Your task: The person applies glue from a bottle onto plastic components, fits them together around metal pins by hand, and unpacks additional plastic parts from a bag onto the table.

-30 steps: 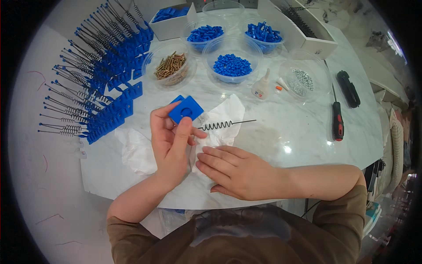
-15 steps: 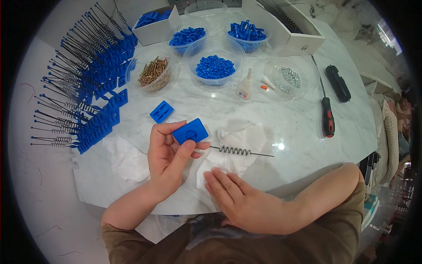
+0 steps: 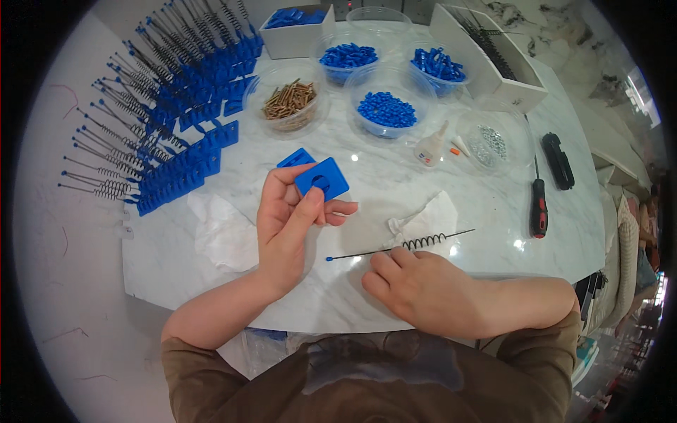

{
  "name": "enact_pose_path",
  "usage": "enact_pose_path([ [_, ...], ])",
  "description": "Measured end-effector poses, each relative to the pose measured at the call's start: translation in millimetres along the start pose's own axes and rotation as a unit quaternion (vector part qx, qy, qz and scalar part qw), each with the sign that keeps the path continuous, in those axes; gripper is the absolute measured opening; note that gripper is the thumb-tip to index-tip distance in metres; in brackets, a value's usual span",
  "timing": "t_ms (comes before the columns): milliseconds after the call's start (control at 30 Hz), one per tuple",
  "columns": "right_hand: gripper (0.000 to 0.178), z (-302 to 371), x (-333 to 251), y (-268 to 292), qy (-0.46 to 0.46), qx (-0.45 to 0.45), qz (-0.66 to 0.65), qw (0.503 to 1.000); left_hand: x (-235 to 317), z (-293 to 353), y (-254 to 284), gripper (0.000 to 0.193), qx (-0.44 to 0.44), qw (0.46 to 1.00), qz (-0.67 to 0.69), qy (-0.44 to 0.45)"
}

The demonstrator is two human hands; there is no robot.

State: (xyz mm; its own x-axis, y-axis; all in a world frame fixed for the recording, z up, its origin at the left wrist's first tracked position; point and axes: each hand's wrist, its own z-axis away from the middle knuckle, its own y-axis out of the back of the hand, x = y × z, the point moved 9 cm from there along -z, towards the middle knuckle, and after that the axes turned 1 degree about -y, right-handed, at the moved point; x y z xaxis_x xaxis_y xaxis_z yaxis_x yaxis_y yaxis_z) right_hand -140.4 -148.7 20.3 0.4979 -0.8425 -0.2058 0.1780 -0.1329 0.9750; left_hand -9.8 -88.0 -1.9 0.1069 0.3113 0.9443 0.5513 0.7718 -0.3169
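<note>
My left hand pinches a blue rectangular plastic piece with a round recess, thumb on its face. A second blue piece shows just behind it on the table. My right hand is closed, fingertips on a thin black rod with a coil spring around it. A small blue tip is on the rod's left end. Beneath the spring lies a crumpled white tissue, partly hidden by my right hand.
Rows of blue pieces with spring rods stand at left. Clear tubs hold brass-coloured pins, blue beads and metal nuts. A glue bottle, a screwdriver and a black tool lie to the right.
My right hand has gone from lying flat on the tissue to closing at the spring rod. The rod now lies apart from my left hand, its blue tip showing. The view has shifted.
</note>
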Motion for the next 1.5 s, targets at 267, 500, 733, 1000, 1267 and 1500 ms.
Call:
enact_pose_path([
  [267, 0.026, -15.6, 1.5, -3.2, 0.045, 0.065, -0.021, 0.997, -6.2, -1.0, 4.0, 0.028, -0.033, 0.998, 0.052, 0.032],
  [500, 0.026, -21.1, 9.9, 4.9, 0.023, 0.018, -0.119, 0.992, -1.4, 2.6, 0.3, 0.027, -0.032, 0.999, 0.007, 0.020],
  [733, 0.022, -17.8, 23.3, 13.2, 0.013, 0.029, -0.206, 0.978, 7.6, 2.4, -2.1, 0.026, -0.039, 0.999, -0.003, -0.037],
  [1000, 0.032, 13.3, 71.1, 64.4, -0.163, 0.414, -0.341, 0.828, 7.8, 12.7, -18.4, 0.033, -0.116, 0.993, -0.025, -0.017],
  [1267, 0.033, 15.4, 71.0, 45.5, -0.146, 0.414, -0.331, 0.835, 1.6, 22.3, -34.2, 0.035, -0.205, 0.978, -0.026, -0.004],
  [1500, 0.027, 20.1, 57.6, 39.2, -0.123, 0.421, -0.401, 0.804, 6.7, 31.3, -31.7, 0.033, -0.213, 0.970, -0.080, -0.086],
])
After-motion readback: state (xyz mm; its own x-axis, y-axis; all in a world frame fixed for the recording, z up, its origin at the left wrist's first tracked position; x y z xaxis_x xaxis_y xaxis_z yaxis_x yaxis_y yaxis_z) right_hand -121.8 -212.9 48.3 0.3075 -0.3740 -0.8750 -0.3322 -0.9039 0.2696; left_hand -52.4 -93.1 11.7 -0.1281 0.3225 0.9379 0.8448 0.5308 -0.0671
